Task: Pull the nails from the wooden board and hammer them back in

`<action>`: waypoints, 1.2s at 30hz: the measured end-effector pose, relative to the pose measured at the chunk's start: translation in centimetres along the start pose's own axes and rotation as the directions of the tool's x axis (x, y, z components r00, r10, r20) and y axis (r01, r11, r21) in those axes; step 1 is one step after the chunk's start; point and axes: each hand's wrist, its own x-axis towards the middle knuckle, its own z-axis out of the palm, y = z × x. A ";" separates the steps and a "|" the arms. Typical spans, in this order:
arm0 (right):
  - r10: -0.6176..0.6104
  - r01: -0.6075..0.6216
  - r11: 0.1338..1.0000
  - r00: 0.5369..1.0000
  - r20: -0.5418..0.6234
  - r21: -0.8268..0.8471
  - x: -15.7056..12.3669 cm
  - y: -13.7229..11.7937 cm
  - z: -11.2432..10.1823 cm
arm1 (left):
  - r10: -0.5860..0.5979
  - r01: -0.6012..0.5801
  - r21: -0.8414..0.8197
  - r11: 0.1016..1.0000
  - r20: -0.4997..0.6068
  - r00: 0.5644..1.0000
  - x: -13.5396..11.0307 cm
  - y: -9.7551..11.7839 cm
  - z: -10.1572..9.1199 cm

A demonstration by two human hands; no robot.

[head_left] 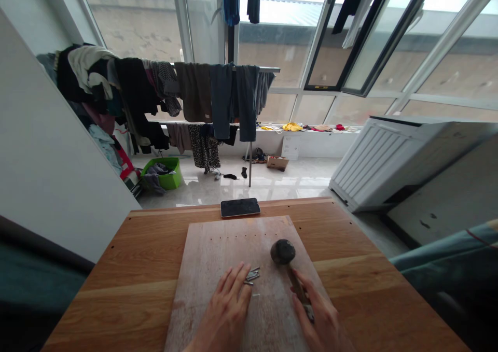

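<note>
A pale wooden board (218, 258) lies on the table in front of me. Palm down on it rests my left hand (229, 305), its fingers stretched out. Several silver nails (253, 276) lie loose beside its index finger, and some may be partly under it. One more thin nail or pin lies just below them. My right hand (317, 308) is closed around the wooden handle of a rubber mallet (283, 252), whose black head is over the board's right side. A row of small holes runs across the board's far part.
A phone (240, 207) lies flat at the far edge of the wooden table (350, 269). Beyond stand a drying rack hung with clothes (194, 90), a green basket (171, 173) and a white ribbed cabinet or appliance (373, 160). Windows line the back.
</note>
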 end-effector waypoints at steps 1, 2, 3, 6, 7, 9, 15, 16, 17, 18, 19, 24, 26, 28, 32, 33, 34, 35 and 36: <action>0.020 -0.020 1.000 1.000 0.006 0.005 0.1 0.1 0.0 | -0.034 0.033 -0.041 0.999 -0.018 0.999 0.2 0.0 -0.2; 0.041 -0.041 0.999 0.999 0.015 0.012 0.1 0.2 0.0 | -0.074 0.072 -0.086 0.994 -0.023 0.997 0.5 -0.1 -0.4; 0.062 -0.063 0.998 0.998 0.021 0.019 0.2 0.4 0.0 | -0.115 0.113 -0.129 0.985 -0.016 0.993 1.0 -0.3 -0.6; 0.106 -0.107 0.994 0.994 0.024 0.038 0.5 0.8 0.0 | -0.226 0.225 -0.229 0.947 0.021 0.974 2.7 -1.3 -1.2; 0.122 -0.122 0.992 0.992 0.021 0.041 0.8 0.8 -0.1 | -0.253 0.248 -0.256 0.934 0.016 0.967 3.4 -1.8 -1.3; 0.155 -0.155 0.987 0.988 0.011 0.049 1.6 0.7 -0.3 | -0.291 0.273 -0.313 0.910 -0.011 0.957 4.9 -2.9 -1.3; 0.186 -0.183 0.980 0.982 -0.033 0.075 5.0 0.8 -0.4 | -0.328 0.299 -0.393 0.870 -0.006 0.945 8.9 -4.9 -0.1; 0.189 -0.187 0.979 0.982 -0.020 0.082 5.4 1.0 -0.2 | -0.328 0.301 -0.392 0.869 0.000 0.945 9.4 -5.0 0.2; 0.192 -0.191 0.977 0.981 -0.007 0.090 5.6 1.2 0.1 | -0.329 0.304 -0.394 0.867 0.004 0.944 9.8 -5.1 0.6; 0.193 -0.192 0.976 0.981 -0.004 0.101 5.8 1.5 0.5 | -0.334 0.309 -0.402 0.862 0.008 0.943 10.1 -5.1 0.9; 0.192 -0.189 0.975 0.981 -0.010 0.113 5.8 1.7 0.8 | -0.340 0.315 -0.414 0.854 0.014 0.940 10.4 -5.1 1.3; 0.178 -0.170 0.975 0.983 -0.045 0.142 5.3 2.1 1.8 | -0.351 0.334 -0.460 0.823 0.051 0.935 11.8 -4.9 2.3; 0.191 -0.183 0.973 0.981 -0.041 0.137 5.2 2.1 1.8 | -0.339 0.332 -0.436 0.836 0.064 0.939 12.3 -4.7 2.3; 0.203 -0.197 0.971 0.979 -0.031 0.134 5.3 2.0 1.7 | -0.321 0.330 -0.403 0.854 0.093 0.943 12.9 -4.6 2.2; 0.218 -0.215 0.965 0.976 -0.004 0.147 5.5 1.7 1.4 | -0.284 0.316 -0.359 0.879 0.139 0.949 13.8 -4.4 1.9; 0.228 -0.226 0.962 0.974 0.000 0.151 5.5 1.6 1.3 | -0.278 0.313 -0.354 0.881 0.147 0.949 14.0 -4.3 1.9; 0.238 -0.236 0.959 0.971 0.006 0.157 5.6 1.6 1.2 | -0.273 0.312 -0.349 0.884 0.157 0.949 14.1 -4.3 1.8; 0.248 -0.247 0.955 0.969 0.012 0.165 5.6 1.5 1.1 | -0.270 0.312 -0.343 0.886 0.166 0.948 14.2 -4.2 1.7; 0.258 -0.256 0.951 0.966 0.017 0.175 5.6 1.5 1.0 | -0.268 0.313 -0.335 0.889 0.175 0.948 14.3 -4.2 1.7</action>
